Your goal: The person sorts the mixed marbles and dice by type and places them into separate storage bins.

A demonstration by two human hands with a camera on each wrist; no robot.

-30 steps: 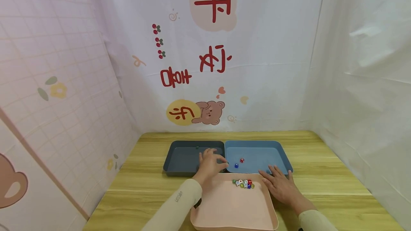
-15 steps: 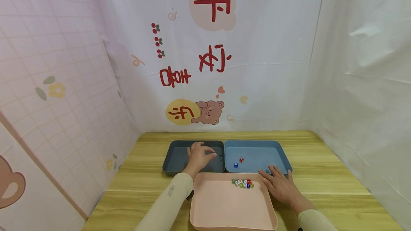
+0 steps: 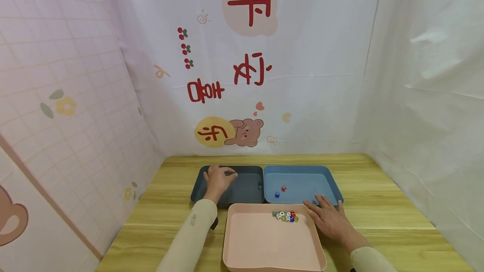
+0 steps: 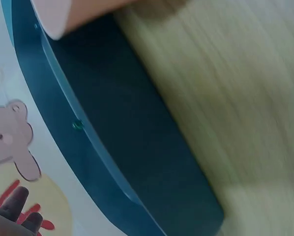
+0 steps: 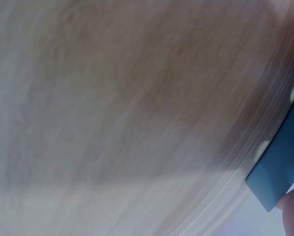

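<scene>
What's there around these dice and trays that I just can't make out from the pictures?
Left hand: whether it pinches anything is too small to tell in the head view; the left wrist view's edge cuts it off.
Dark tray: partly hidden by the left hand in the head view.
Dice in the pink tray: many too small to read in the head view.
Right hand: mostly cut off by the right wrist view's edge.

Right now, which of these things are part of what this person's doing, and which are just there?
Likely part of the job:
left hand
right hand
peach tray
clustered small dice inside it
dark slate tray
light-blue tray
blue die
red die

Just there, apparently:
wood-grain table
bear-print cloth backdrop
</scene>
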